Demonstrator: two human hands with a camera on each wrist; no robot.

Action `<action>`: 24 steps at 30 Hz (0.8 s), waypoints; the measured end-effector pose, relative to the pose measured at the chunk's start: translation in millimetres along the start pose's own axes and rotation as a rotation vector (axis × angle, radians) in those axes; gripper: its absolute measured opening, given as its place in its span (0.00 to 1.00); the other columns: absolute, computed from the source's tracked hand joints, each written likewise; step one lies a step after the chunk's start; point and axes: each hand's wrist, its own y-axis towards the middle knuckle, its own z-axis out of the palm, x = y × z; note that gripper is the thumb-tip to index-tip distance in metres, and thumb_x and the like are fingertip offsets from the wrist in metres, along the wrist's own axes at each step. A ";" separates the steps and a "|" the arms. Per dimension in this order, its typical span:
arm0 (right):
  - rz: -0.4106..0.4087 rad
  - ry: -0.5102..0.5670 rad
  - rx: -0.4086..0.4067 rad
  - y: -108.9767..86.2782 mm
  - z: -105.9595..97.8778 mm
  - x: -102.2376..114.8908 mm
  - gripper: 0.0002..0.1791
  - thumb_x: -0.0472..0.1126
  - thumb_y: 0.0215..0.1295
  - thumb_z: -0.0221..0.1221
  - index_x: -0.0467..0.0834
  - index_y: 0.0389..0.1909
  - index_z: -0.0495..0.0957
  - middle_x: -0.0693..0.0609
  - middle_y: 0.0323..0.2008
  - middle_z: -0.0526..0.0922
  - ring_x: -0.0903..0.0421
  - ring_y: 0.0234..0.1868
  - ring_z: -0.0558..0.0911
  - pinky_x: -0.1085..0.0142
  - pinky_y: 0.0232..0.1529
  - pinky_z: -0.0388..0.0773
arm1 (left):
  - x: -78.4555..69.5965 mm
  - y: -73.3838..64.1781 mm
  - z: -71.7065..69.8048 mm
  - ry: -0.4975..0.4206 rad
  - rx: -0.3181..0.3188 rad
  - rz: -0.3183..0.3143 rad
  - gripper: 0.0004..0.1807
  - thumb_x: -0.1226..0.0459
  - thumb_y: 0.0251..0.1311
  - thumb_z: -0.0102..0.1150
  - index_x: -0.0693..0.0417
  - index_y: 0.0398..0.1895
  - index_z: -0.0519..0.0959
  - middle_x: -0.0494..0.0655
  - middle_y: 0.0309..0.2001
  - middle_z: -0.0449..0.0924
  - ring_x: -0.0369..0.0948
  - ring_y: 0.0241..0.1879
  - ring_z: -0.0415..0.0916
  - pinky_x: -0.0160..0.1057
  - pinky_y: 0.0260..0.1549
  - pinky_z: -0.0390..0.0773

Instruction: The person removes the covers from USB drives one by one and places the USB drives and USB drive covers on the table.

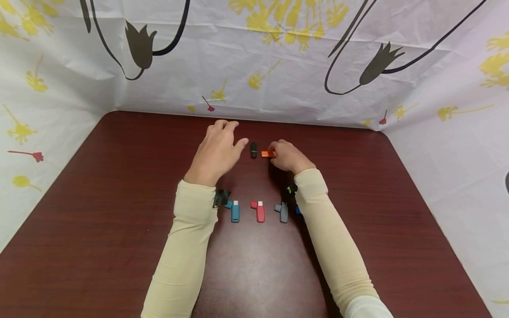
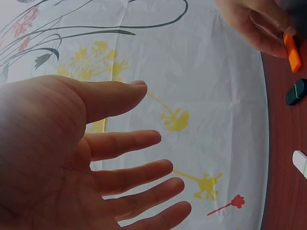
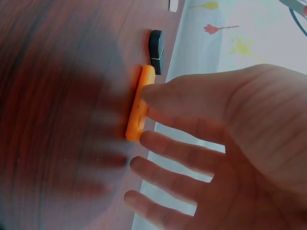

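Observation:
My right hand (image 1: 291, 155) pinches an orange USB stick (image 1: 265, 154) between thumb and index finger, low at the table's far side. In the right wrist view the stick's two ends (image 3: 148, 73) show past the thumb, while the other fingers stay spread. Just left of it lies a black USB stick (image 1: 253, 150) with a thin light band. The left hand (image 1: 214, 154) hovers to the left of the black stick, fingers apart and holding nothing, as its open palm (image 2: 43, 143) shows. A white stick-like piece (image 2: 301, 163) lies beyond the black one, hidden in the head view.
Nearer me, a teal USB stick (image 1: 235, 213), a red one (image 1: 260, 213) and a grey one (image 1: 284, 213) lie in a row, caps swivelled aside. A blue piece (image 1: 298, 210) is partly covered by the right sleeve. A patterned white sheet (image 1: 191, 88) borders the dark table (image 1: 119, 176).

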 end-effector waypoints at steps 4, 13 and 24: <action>0.016 0.001 0.008 -2.6 -1.2 0.2 0.20 0.31 0.75 0.60 0.34 0.65 0.80 0.34 0.63 0.76 0.40 0.58 0.77 0.47 0.65 0.79 | 0.3 -0.6 -0.8 -0.002 0.004 0.002 0.34 0.52 0.82 0.57 0.55 0.83 0.64 0.58 0.81 0.62 0.54 0.81 0.58 0.57 0.75 0.72; 0.070 0.009 0.023 -2.8 -1.9 -2.7 0.14 0.31 0.73 0.61 0.35 0.56 0.84 0.38 0.55 0.83 0.44 0.49 0.79 0.50 0.57 0.81 | 0.1 -0.6 -0.6 -0.014 0.010 -0.004 0.34 0.52 0.82 0.57 0.54 0.84 0.64 0.57 0.81 0.61 0.54 0.80 0.58 0.57 0.75 0.72; 0.089 0.012 0.041 -12.9 -12.5 7.5 0.14 0.33 0.77 0.58 0.38 0.59 0.82 0.39 0.55 0.84 0.44 0.47 0.84 0.47 0.54 0.84 | 0.1 0.0 0.2 -0.007 0.017 0.003 0.34 0.52 0.82 0.57 0.54 0.83 0.64 0.57 0.81 0.62 0.54 0.80 0.59 0.58 0.75 0.72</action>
